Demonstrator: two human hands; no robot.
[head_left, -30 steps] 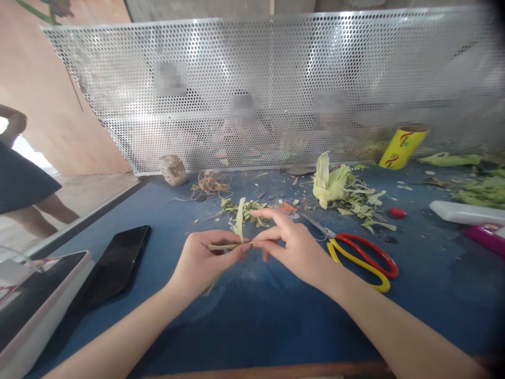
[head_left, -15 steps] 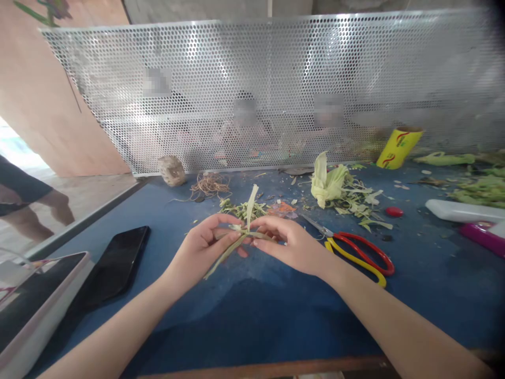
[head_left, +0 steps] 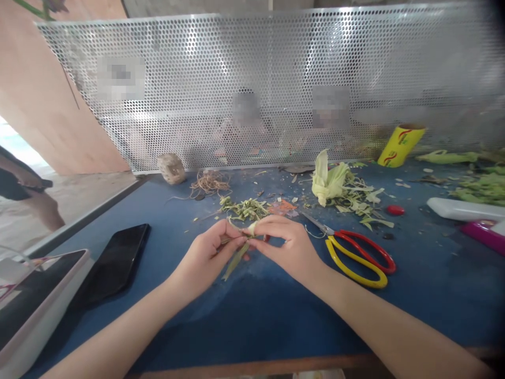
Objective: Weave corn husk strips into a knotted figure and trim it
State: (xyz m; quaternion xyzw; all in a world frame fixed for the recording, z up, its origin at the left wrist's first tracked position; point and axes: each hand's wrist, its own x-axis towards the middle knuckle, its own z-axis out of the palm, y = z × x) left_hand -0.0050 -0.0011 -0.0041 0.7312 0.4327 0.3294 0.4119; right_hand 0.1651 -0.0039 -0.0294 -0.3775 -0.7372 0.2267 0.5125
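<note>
Both my hands meet over the blue table (head_left: 252, 310) and pinch thin pale-green husk strips (head_left: 236, 256). My left hand (head_left: 207, 256) grips the strips from the left, and one loose end hangs down below its fingers. My right hand (head_left: 284, 246) has its fingers closed on the strips, with a pale strip wound around a fingertip. Just right of my right hand lie scissors (head_left: 357, 253) with red and yellow handles, apart from both hands.
A black phone (head_left: 114, 263) and a white-edged tablet (head_left: 29, 300) lie at the left. Cut husk bits (head_left: 244, 209), a husk bundle (head_left: 331, 181), a twine coil (head_left: 210, 183), a yellow roll (head_left: 399, 146) and a white and pink item (head_left: 469, 216) surround the work spot. People sit behind the perforated metal screen (head_left: 276, 68).
The upright strip end that stood above my hands has been folded down and wound onto my right fingertip. My hands have drawn closer together.
</note>
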